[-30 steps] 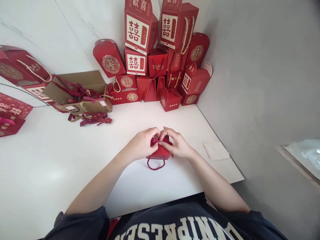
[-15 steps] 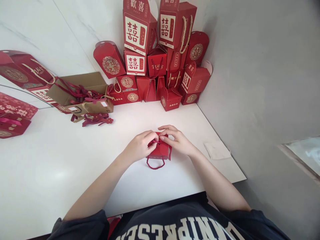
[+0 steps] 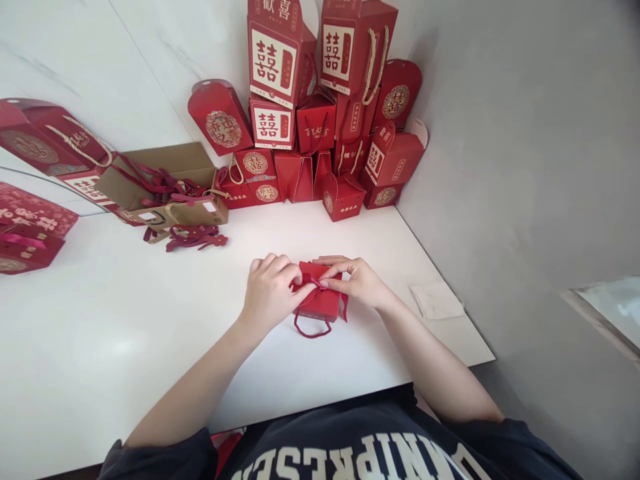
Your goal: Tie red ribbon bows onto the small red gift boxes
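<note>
A small red gift box rests on the white table in front of me, its dark red cord handle hanging out toward my body. Over the top of the box, a red ribbon runs between my hands, and one loose tail drops at the right side. My left hand is closed, with thumb and fingers pinching the ribbon at the left. From the right, my right hand pinches the ribbon near the middle of the box top. The exact form of the ribbon between the fingertips is partly hidden.
An open cardboard box of dark red ribbons stands at the left back, with a ribbon pile before it. Red gift boxes are stacked against the wall. A white tissue lies at the right, near the grey wall.
My left hand has shifted a little left and turned, its knuckles now raised. My right thumb and fingers have closed together on the ribbon, and more of the box top shows.
</note>
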A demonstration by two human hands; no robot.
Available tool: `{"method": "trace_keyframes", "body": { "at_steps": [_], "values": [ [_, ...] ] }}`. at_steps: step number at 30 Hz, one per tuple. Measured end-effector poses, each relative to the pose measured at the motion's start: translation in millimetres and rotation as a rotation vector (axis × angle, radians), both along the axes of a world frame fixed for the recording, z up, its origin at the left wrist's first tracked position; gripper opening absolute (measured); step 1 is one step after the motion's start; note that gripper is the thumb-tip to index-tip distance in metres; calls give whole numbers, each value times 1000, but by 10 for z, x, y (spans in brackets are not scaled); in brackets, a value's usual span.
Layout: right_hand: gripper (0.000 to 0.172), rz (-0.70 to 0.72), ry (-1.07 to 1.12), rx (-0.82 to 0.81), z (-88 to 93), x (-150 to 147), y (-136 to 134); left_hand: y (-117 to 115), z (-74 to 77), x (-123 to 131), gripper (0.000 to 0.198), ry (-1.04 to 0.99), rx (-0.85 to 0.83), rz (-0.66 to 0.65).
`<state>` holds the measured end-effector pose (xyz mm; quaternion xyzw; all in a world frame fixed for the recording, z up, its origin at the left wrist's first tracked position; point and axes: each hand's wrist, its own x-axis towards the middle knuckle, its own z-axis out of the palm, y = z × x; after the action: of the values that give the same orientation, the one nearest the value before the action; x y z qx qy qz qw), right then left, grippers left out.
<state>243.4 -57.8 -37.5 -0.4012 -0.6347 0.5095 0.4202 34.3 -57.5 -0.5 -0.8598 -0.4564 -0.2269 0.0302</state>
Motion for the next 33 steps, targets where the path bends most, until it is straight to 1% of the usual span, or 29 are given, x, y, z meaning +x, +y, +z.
{"method": "trace_keyframes", "body": {
  "at_steps": [3,6,9,13,16,22,28,33],
  "values": [
    [7,-4,-6,11,10,-4,-14,17,-10,-3,19,-94,-176,-16],
    [7,3,-16,22,20,-2,-25,50,21,-9,11,-226,-424,-93],
    [7,16,-17,26,23,5,-29,79,64,-27,14,-364,-625,-152],
    [9,17,-31,20,20,8,-30,99,89,-50,22,-452,-765,-133],
    [9,15,-30,14,27,1,-36,101,84,-55,21,-462,-787,-97],
    [12,-5,-61,20,76,6,-55,70,76,-96,16,-434,-761,-67],
    [13,-77,-122,61,140,44,-81,-13,66,-160,10,-395,-613,-44],
    [14,-151,-164,117,137,74,-93,-107,52,-168,10,-429,-467,-19]
  ]
}}
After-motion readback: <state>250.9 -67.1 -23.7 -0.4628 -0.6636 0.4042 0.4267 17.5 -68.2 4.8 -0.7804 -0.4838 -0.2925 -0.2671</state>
